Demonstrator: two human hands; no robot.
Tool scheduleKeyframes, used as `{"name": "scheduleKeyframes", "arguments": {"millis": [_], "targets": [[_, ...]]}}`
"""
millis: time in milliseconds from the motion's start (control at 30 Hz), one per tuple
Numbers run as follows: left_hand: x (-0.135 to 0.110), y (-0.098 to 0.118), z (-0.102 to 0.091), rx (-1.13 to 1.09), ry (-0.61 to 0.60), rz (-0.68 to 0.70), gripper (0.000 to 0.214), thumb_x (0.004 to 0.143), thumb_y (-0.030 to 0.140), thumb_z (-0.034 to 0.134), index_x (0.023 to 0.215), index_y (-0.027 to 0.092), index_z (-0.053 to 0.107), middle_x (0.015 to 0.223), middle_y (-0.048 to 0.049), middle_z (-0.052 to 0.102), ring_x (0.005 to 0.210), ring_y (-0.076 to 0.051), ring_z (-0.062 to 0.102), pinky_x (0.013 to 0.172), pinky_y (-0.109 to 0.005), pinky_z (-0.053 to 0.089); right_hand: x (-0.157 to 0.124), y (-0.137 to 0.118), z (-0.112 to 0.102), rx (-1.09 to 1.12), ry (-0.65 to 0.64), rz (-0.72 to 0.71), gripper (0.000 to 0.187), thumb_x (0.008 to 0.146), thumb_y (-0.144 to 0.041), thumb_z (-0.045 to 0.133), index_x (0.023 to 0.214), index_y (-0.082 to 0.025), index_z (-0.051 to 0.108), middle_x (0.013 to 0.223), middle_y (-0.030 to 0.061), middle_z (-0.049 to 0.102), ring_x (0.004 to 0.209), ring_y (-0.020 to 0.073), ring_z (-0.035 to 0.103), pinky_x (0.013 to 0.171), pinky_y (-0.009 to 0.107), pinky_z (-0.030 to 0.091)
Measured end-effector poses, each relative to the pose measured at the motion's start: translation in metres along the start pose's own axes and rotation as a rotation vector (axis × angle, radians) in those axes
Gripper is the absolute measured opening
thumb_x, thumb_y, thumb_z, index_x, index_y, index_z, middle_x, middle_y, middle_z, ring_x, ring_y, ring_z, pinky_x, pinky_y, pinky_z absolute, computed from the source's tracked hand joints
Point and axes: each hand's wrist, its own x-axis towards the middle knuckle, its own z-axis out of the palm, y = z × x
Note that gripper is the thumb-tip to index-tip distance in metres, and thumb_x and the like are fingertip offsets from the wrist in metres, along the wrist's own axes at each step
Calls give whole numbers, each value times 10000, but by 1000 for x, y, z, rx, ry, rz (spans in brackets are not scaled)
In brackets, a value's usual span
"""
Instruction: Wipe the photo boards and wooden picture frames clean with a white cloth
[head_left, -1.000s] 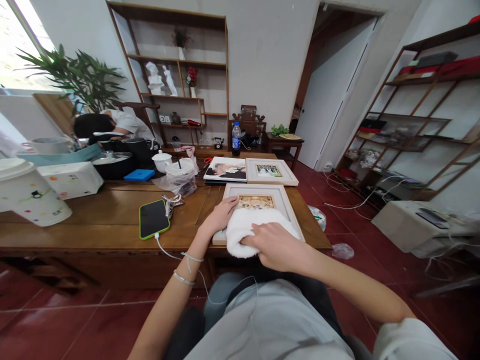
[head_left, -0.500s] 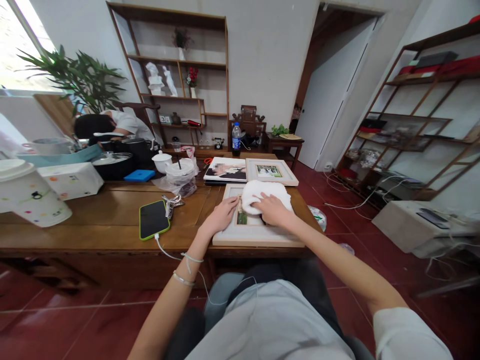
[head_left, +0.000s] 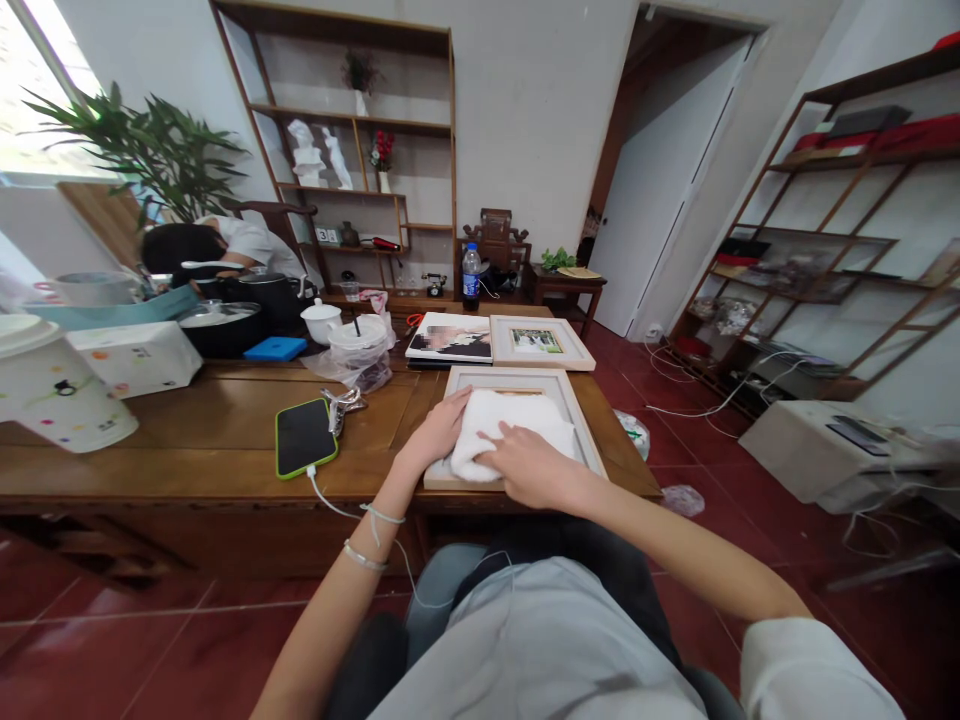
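A light wooden picture frame (head_left: pixel 583 418) lies flat near the table's front edge. Spread over most of its middle is a folded white towel (head_left: pixel 491 412), which hides the picture inside. My right hand (head_left: pixel 531 468) presses on the towel and grips it with bent fingers, over the frame's lower part. At the frame's left side rests my left hand (head_left: pixel 439 435), its fingers stretched out along the border beside the towel. Behind this frame lie a second framed picture (head_left: pixel 574 345) and a photo album or print (head_left: pixel 450 322) with a dark-and-white image.
On the table (head_left: pixel 210 440), a phone (head_left: pixel 306 438) with a white cable lies left of my arm. Further left stand a paper cup (head_left: pixel 64 395), a tissue pack (head_left: pixel 135 358), pots (head_left: pixel 221 330) and a bagged drink cup (head_left: pixel 356 345). A bottle (head_left: pixel 471 278) stands behind. Another person (head_left: pixel 255 245) leans on the table.
My right hand has brought the towel from the frame's upper right down towards its lower left. The picture's left part, visible before, is now covered. My left hand stays at the frame's left side.
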Motion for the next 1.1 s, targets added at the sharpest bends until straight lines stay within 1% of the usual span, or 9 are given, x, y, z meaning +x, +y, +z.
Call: {"name": "scheduleKeyframes", "arguments": {"millis": [200,400,567,667,733,800,900,1000,1100], "targets": [[-2,4,-1,24,2,-39,410,913,253,356,1254,107,530,1314,-124,528,1228,-219,474,1065,-372,342,-33,-21,-32,134,-45,-19,455,718,-49,423,1098,-222,602,943,99,662,942,263,592,753,364,453],[-3,7,-3,44,-7,-43,407,911,241,344,1242,111,540,1311,-119,531,1223,-211,480,1059,-358,349,-29,-36,-17,109,31,74,498,730,-46,436,1184,-203,566,1301,100,526,1185,302,461,923,441,396],[-2,6,-1,41,-6,-19,400,916,226,322,1238,151,546,1305,-88,544,1221,-200,486,1064,-369,346,-9,10,10,35,2,255,513,754,-54,438,1237,-197,537,1377,93,465,1250,319,399,976,478,355],[-1,4,2,45,2,-52,401,915,226,324,1232,125,547,1304,-107,542,1223,-212,484,1066,-389,343,-4,46,8,-31,42,438,495,775,-53,431,1243,-178,529,1376,114,464,1258,328,383,980,493,343],[0,4,2,39,-2,-58,403,912,218,326,1234,110,542,1301,-120,542,1218,-219,488,1062,-388,347,-4,54,2,-80,122,529,495,783,-62,445,1266,-154,505,1426,135,395,1305,348,309,1007,520,300],[-1,6,0,26,-3,-52,394,902,199,341,1229,124,549,1286,-117,555,1202,-227,502,1046,-386,362,-7,43,-3,-105,190,518,513,783,-57,457,1285,-156,491,1475,131,313,1354,356,208,1044,542,234],[-1,10,-5,2,-32,4,361,856,178,431,1181,175,590,1229,-96,599,1122,-241,558,995,-369,411,-11,4,-1,-68,192,319,494,784,-54,461,1241,-220,548,1502,69,270,1381,347,141,1079,547,170],[-2,12,-9,23,-64,49,356,798,178,526,1142,179,618,1214,-102,606,1076,-249,579,989,-355,414,-12,-30,10,-8,115,195,431,800,-89,462,1188,-225,593,1487,60,307,1365,361,195,1065,551,220],[-2,10,-7,35,-43,29,383,835,187,473,1203,176,576,1289,-99,553,1175,-236,515,1039,-362,368,-13,-35,17,7,77,227,427,803,-81,443,1182,-203,598,1454,82,367,1334,367,273,1041,564,260]]}}
